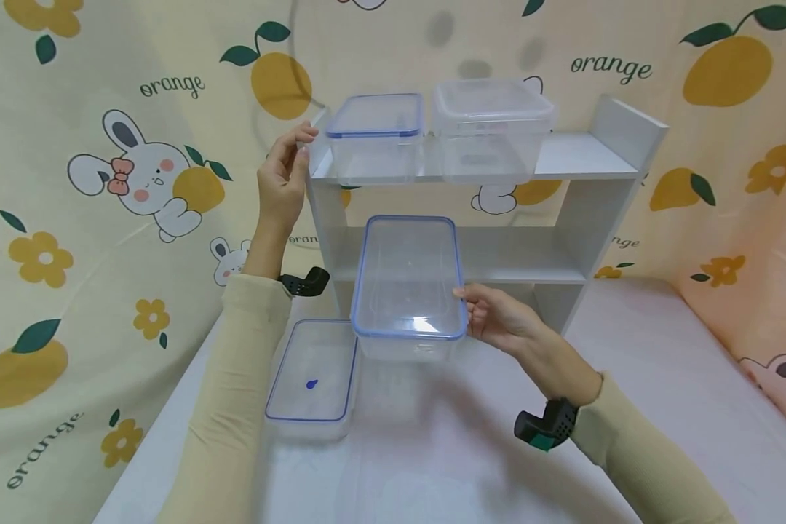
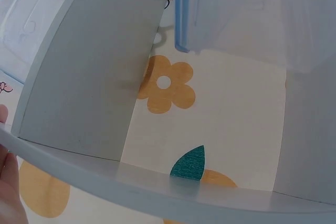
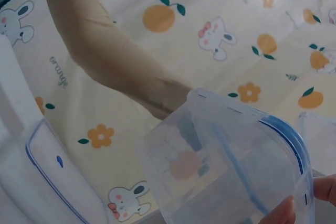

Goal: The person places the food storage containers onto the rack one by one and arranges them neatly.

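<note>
My right hand (image 1: pixel 498 316) grips the right side of a clear food container (image 1: pixel 409 276) with a blue-rimmed lid, thumb at the lid's edge. The container is in the air, tilted, before a white shelf (image 1: pixel 602 156). Two of its fingertips (image 3: pixel 283 211) show on the container's wall in the right wrist view. Up at the shelf's left side panel, my left hand (image 1: pixel 284 171) holds the panel's edge between thumb and fingers. In the left wrist view, that hand is cut off at the frame's left border. Close to it, another blue-lidded container (image 1: pixel 376 156) stands on the top board.
A larger container with a clear lid (image 1: pixel 491 131) is on the top board, right of the blue-lidded one. Another blue-rimmed container (image 1: pixel 314 375) with a small blue mark lies on the white table (image 1: pixel 406 451), at lower left. A patterned cloth (image 1: pixel 105 255) hangs behind and beside.
</note>
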A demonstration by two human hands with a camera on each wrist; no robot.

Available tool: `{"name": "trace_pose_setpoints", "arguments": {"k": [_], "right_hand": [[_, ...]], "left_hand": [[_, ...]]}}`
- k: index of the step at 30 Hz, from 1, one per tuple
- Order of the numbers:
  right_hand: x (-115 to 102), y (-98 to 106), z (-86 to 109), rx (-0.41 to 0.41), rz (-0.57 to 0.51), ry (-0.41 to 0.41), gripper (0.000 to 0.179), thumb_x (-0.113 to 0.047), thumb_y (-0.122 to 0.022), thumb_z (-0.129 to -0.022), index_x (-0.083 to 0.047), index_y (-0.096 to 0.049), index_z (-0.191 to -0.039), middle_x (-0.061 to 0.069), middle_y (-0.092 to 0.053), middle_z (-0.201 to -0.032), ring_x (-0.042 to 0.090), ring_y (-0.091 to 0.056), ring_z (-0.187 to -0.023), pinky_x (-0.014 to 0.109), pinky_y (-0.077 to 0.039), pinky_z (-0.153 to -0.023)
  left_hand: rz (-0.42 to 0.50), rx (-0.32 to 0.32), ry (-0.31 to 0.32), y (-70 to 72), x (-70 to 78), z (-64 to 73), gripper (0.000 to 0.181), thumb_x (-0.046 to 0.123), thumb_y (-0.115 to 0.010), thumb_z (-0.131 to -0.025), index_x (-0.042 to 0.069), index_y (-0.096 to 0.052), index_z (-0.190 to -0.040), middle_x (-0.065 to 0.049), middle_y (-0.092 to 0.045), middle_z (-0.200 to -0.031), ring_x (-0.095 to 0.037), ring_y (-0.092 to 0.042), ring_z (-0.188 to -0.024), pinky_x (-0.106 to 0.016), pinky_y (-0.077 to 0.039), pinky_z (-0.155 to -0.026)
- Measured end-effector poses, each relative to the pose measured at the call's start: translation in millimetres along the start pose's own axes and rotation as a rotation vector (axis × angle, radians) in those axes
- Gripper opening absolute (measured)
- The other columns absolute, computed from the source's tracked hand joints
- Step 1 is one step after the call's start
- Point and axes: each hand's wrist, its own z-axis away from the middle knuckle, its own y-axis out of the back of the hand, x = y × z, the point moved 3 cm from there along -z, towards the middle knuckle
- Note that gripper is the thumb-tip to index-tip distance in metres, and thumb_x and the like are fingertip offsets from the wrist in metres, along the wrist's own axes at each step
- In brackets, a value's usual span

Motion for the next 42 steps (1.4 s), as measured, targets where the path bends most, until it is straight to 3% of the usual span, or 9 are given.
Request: {"name": "trace_pose_setpoints", "arguments": {"k": [10,23,33,42], "right_hand": [[-2,1,-9.1,0.062,-0.066,-0.029,0.007,-0.01,-0.057,-0.093,-0.01,-0.054,-0.098,-0.002,-0.064,-0.079,0.007,-0.056,-0.069,0.016,-0.052,-0.066],[-1,-1,-20.3,0.099,-0.056,-0.073,0.018,-0.012,-0.055,-0.094,-0.009,-0.045,-0.108,-0.002,-0.063,-0.079,0.007,-0.056,-0.069,0.017,-0.056,-0.07],[-3,-4,-25.7,0.121,-0.094,-0.057,0.01,-0.009,-0.054,-0.094,-0.008,-0.049,-0.103,-0.002,-0.062,-0.075,0.006,-0.055,-0.067,0.017,-0.054,-0.067],[-2,-8,-32.5,0.201,-0.091,-0.042,0.005,-0.014,-0.051,-0.097,-0.009,-0.051,-0.096,-0.003,-0.06,-0.073,0.006,-0.053,-0.066,0.014,-0.05,-0.063]], "left_hand": [[0.002,0.0,0.009,-0.6,3.3,0.4,0.022,0.002,-0.044,-0.099,-0.01,-0.055,-0.113,-0.022,-0.058,-0.131,-0.019,-0.047,-0.138,-0.026,-0.037,-0.119],[0.008,0.001,-0.016,0.1,2.8,1.6,0.024,0.003,-0.044,-0.099,-0.012,-0.055,-0.113,-0.022,-0.059,-0.129,-0.02,-0.047,-0.138,-0.026,-0.037,-0.119],[0.001,0.0,-0.017,0.4,4.4,1.5,0.024,0.003,-0.044,-0.099,-0.011,-0.055,-0.113,-0.021,-0.059,-0.129,-0.02,-0.047,-0.139,-0.026,-0.037,-0.119],[0.013,0.006,0.011,-0.6,4.8,1.7,0.023,0.001,-0.043,-0.099,-0.013,-0.054,-0.113,-0.024,-0.057,-0.131,-0.022,-0.046,-0.139,-0.027,-0.036,-0.119]]}}
